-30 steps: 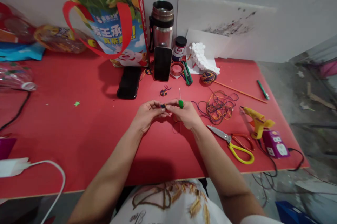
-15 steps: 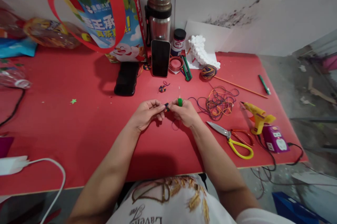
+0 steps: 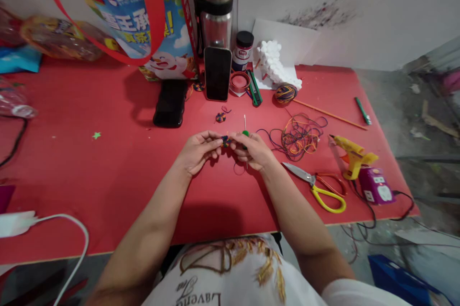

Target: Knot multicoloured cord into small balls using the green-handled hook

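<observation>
Between thumb and fingers, my left hand (image 3: 202, 152) pinches a small multicoloured crochet piece (image 3: 225, 141). My right hand (image 3: 253, 151) is closed around a crochet hook (image 3: 245, 133) with a green grip, its metal tip pointing away from me. The right thumb and forefinger are at the right edge of the crochet piece. A thin yarn loop hangs below the right fingers. Just beyond my hands lies another small crocheted piece (image 3: 220, 117) with a curled tail. Loose yarn (image 3: 300, 137) spreads in a tangle to the right, and a yarn ball (image 3: 286, 94) sits behind it.
Scissors (image 3: 312, 184), a yellow glue gun (image 3: 354, 155) and a purple box (image 3: 377, 186) with cords are at the right. Behind my hands are a dark phone (image 3: 170, 103), an upright phone (image 3: 218, 74), a steel flask (image 3: 215, 14), a green cutter (image 3: 255, 88) and a bag (image 3: 168, 33).
The camera view has shifted slightly. My right fingers have shifted on the hook, and more of the crochet piece shows between my hands. Both hands keep their hold.
</observation>
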{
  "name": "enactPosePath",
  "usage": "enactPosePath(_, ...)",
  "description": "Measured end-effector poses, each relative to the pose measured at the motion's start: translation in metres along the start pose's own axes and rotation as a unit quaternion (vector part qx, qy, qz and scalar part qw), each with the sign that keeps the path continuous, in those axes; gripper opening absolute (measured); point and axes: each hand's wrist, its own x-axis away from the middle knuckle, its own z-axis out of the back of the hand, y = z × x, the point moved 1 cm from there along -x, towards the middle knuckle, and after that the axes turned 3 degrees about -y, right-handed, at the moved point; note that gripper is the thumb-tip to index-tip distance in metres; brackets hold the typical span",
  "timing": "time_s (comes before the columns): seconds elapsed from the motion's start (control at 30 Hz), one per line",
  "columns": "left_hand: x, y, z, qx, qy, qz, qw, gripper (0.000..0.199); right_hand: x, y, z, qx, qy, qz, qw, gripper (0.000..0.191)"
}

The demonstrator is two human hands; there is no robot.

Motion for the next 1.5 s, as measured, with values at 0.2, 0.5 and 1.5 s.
enactPosePath(0.2,0.001,0.000,0.001,-0.004,0.002,-0.002,1.000,0.043,-0.001,0.004,0.000,0.013,0.010,0.001,1.000,0.041)
enactPosePath(0.5,0.001,-0.003,-0.001,-0.004,0.017,-0.030,0.999,0.038,-0.001,0.002,0.001,0.018,-0.001,-0.004,1.000,0.043)
enactPosePath(1.5,-0.051,0.032,0.036,-0.361,0.176,-0.185,0.897,0.022,0.002,-0.007,0.004,-0.020,0.055,-0.010,0.998,0.020)
